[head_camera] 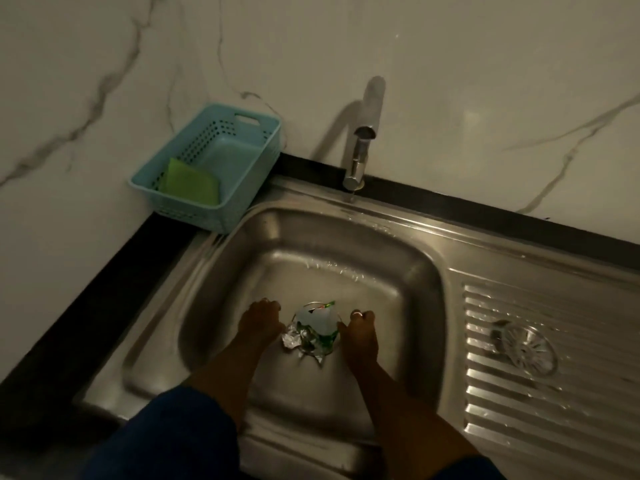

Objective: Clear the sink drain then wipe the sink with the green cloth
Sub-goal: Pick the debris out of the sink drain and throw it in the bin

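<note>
Dark blue sleeves (173, 434) fill the bottom edge; both bare forearms reach down into the steel sink (214, 271).

Left hand (260, 320) rests on the basin floor just left of the drain, fingers curled under, touching the edge of the litter. Whether it already pinches anything I cannot tell. Right hand (358, 332) sits just right of the drain, a ring on one finger, fingertips against the right edge of the litter; grip likewise not resolvable, frame is dim and blurred.

Litter (313, 329): a crumpled wad of foil, a pale scrap and green-printed wrapper, lying over the drain opening between the two hands. The drain itself is hidden beneath it.

Step in hand, by judgement: clearing the drain, first half of the task. Wiping not begun: green cloth (188, 185) lies folded in the blue basket (263, 157) on the dark desk at the back left corner, well apart from the hands.

Notes on doing this well:
- Close both hands inward from opposite sides and gather the wad as one bundle; loose scraps could slip into the open drain.
- Foil edges look torn, so press with finger pads rather than dragging.
- Water beads on the back wall of the basin, so wet pieces will likely cling to the steel; peel, don't swipe.
- Strainer disc (528, 348) lies on the ribbed drainboard at right; probably refit it once the opening is clear.
</note>
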